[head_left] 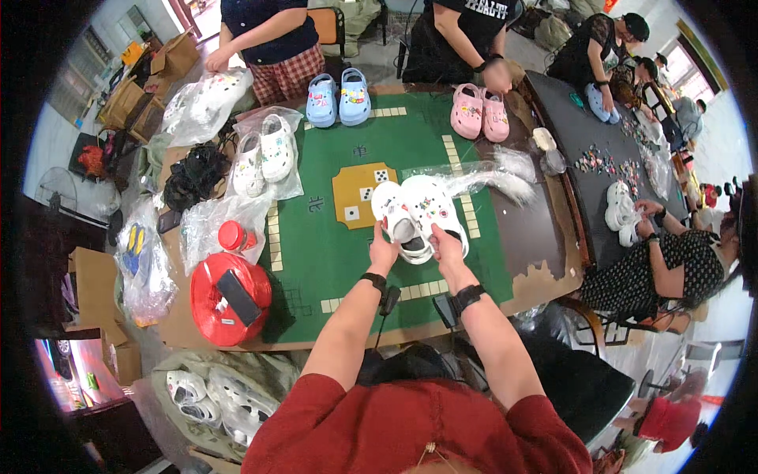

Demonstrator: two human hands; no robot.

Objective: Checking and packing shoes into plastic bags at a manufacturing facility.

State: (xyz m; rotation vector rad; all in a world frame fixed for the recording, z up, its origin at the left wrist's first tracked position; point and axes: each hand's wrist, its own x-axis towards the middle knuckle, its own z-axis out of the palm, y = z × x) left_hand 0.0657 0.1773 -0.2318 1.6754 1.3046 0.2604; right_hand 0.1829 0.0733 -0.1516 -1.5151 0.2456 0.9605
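A red sleeve filled the lower frame; at centre the left hand and right hand each closed on the heel of a white clog pair on the green surface; light, springy, probably best held there.

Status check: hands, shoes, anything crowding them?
Left hand and right hand each grip one white clog. Clear bag lies just beyond. Green mat around them bare.

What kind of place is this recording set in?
Probably a small shared workshop for decorating and bagging clog shoes: both hands hold white clogs, more pairs sit on the table, loose charms nearby.
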